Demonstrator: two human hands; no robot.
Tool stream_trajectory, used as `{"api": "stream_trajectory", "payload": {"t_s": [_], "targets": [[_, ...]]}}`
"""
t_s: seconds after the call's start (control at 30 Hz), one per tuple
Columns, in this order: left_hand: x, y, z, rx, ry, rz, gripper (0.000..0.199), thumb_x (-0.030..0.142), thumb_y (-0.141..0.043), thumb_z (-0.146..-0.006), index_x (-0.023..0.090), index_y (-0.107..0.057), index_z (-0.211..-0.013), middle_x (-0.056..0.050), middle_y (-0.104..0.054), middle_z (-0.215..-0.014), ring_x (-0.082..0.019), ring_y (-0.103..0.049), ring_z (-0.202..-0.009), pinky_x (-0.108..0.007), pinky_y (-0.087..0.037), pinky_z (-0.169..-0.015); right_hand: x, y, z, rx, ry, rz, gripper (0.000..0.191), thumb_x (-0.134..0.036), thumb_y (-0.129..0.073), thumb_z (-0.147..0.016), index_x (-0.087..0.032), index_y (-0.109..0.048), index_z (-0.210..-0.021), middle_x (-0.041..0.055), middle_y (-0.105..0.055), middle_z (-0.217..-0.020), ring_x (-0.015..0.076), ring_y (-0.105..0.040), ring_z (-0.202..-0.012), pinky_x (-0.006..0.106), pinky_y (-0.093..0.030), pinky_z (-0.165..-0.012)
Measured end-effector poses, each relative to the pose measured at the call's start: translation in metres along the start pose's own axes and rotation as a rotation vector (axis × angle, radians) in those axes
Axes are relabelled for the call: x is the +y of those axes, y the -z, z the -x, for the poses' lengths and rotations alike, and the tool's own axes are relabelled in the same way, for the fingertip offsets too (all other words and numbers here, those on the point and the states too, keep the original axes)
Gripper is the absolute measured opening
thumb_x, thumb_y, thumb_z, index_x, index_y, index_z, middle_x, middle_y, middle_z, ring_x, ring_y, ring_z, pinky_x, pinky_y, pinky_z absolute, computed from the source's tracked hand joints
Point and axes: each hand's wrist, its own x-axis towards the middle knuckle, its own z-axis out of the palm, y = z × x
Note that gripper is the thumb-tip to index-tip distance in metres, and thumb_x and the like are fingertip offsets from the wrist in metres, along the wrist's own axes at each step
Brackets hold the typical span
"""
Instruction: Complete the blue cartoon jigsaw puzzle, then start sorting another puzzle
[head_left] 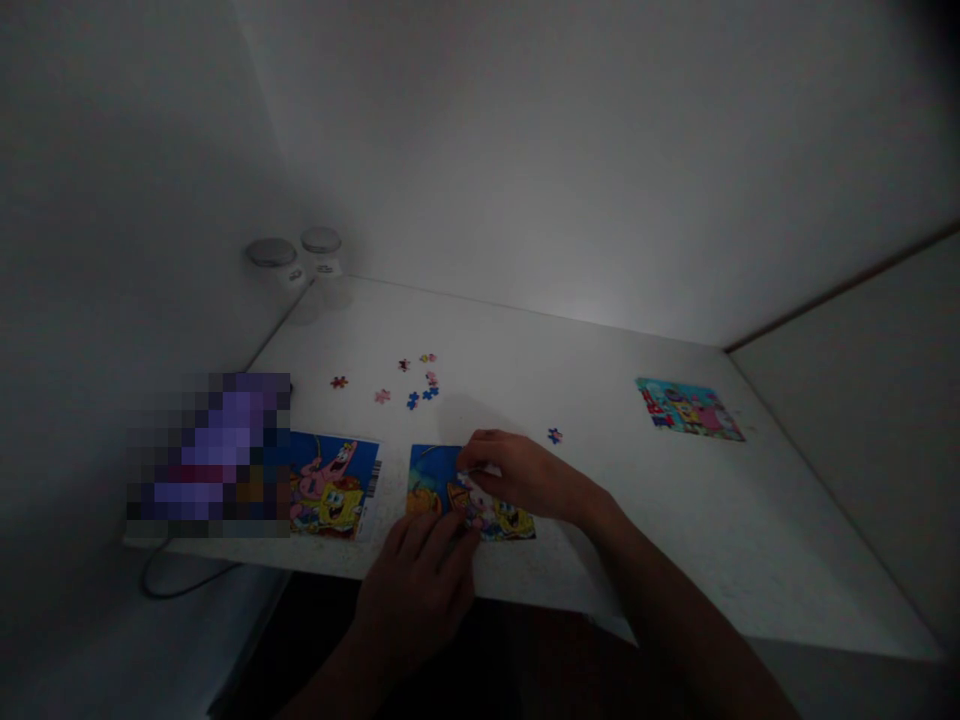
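My right hand (517, 475) lies over the top of a partly built SpongeBob jigsaw puzzle (433, 478), its fingertips pinched on what looks like a small pale jigsaw piece (469, 479). My left hand (416, 585) comes up from the table's front edge, with its fingers on the puzzle's lower edge. Whether those fingers hold anything is hidden. Left of the puzzle lies a printed SpongeBob and Patrick picture card (334, 485). Several loose jigsaw pieces (416, 382) are scattered beyond the hands, and a lone blue piece (554, 435) lies to the right.
A second, complete-looking puzzle (690, 409) lies at the right of the white table (675, 530). Two jars with grey lids (296, 248) stand behind the far left corner. A pixelated patch (210, 455) covers the left edge. A dark cable (180, 585) hangs below it.
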Motion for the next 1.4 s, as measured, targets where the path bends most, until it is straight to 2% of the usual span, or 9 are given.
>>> {"api": "stream_trajectory", "payload": {"t_s": [0.13, 0.23, 0.3, 0.5, 0.63, 0.73, 0.87, 1.4], "targets": [[0.000, 0.000, 0.000, -0.005, 0.000, -0.004, 0.026, 0.022, -0.050, -0.088, 0.020, -0.065, -0.110, -0.007, -0.065, -0.113, -0.024, -0.055, -0.101, -0.041, -0.043, -0.089, -0.001, 0.002, 0.003, 0.004, 0.022, 0.060, 0.023, -0.013, -0.049, -0.090, -0.020, -0.064, -0.106, 0.0064, -0.061, -0.098, 0.0170, -0.058, -0.090, 0.031, -0.046, -0.082], [0.000, 0.000, 0.001, -0.009, 0.000, -0.008, 0.026, 0.021, -0.050, -0.088, 0.020, -0.064, -0.110, -0.007, -0.064, -0.114, -0.023, -0.055, -0.102, -0.040, -0.043, -0.089, -0.003, 0.003, 0.003, 0.074, 0.002, 0.002, 0.027, -0.013, -0.045, -0.092, -0.021, -0.063, -0.110, 0.0067, -0.060, -0.101, 0.0152, -0.058, -0.089, 0.029, -0.046, -0.081], [0.000, 0.001, 0.000, -0.011, -0.003, -0.006, 0.027, 0.021, -0.051, -0.088, 0.021, -0.064, -0.111, -0.007, -0.064, -0.115, -0.023, -0.055, -0.102, -0.040, -0.043, -0.089, -0.004, 0.003, 0.002, 0.127, -0.040, -0.054, 0.023, -0.013, -0.047, -0.091, -0.020, -0.064, -0.105, 0.0060, -0.061, -0.098, 0.0142, -0.058, -0.085, 0.028, -0.046, -0.078], [-0.001, -0.002, 0.001, 0.001, -0.002, 0.006, 0.027, 0.023, -0.048, -0.090, 0.019, -0.064, -0.111, -0.006, -0.064, -0.115, -0.024, -0.055, -0.102, -0.041, -0.042, -0.090, -0.002, 0.000, 0.000, 0.161, -0.228, -0.407, 0.004, -0.018, -0.059, -0.082, -0.018, -0.060, -0.086, -0.0002, -0.062, -0.077, 0.0113, -0.055, -0.067, 0.024, -0.044, -0.063], [-0.002, -0.003, 0.002, -0.013, -0.007, 0.009, 0.027, 0.023, -0.047, -0.091, 0.019, -0.064, -0.111, -0.006, -0.064, -0.117, -0.024, -0.055, -0.100, -0.041, -0.042, -0.089, 0.003, -0.002, -0.002, 0.139, -0.296, -0.672, 0.010, -0.024, -0.065, -0.077, -0.017, -0.060, -0.083, -0.0012, -0.061, -0.074, 0.0103, -0.054, -0.062, 0.024, -0.043, -0.060], [-0.003, -0.003, 0.003, -0.019, -0.009, 0.010, 0.028, 0.023, -0.047, -0.090, 0.019, -0.063, -0.112, -0.006, -0.064, -0.117, -0.024, -0.054, -0.101, -0.042, -0.041, -0.089, 0.008, -0.005, -0.004, 0.085, -0.336, -0.766, 0.012, -0.024, -0.067, -0.075, -0.016, -0.061, -0.082, -0.0006, -0.062, -0.075, 0.0107, -0.056, -0.062, 0.025, -0.045, -0.061], [-0.002, -0.001, 0.002, -0.006, -0.016, 0.009, 0.027, 0.023, -0.048, -0.090, 0.019, -0.064, -0.111, -0.006, -0.064, -0.116, -0.024, -0.054, -0.100, -0.041, -0.041, -0.089, 0.011, -0.007, -0.005, 0.050, -0.331, -0.705, 0.010, -0.023, -0.065, -0.077, -0.016, -0.063, -0.084, 0.0002, -0.064, -0.075, 0.0107, -0.057, -0.064, 0.024, -0.044, -0.060], [-0.002, -0.003, -0.001, 0.008, -0.013, 0.005, 0.025, 0.022, -0.047, -0.091, 0.018, -0.065, -0.108, -0.006, -0.066, -0.112, -0.024, -0.056, -0.098, -0.041, -0.042, -0.086, 0.007, -0.016, -0.007, 0.161, -0.269, -0.262, 0.003, -0.018, -0.061, -0.082, -0.017, -0.062, -0.085, 0.0008, -0.062, -0.078, 0.0121, -0.057, -0.069, 0.025, -0.043, -0.063]]}}
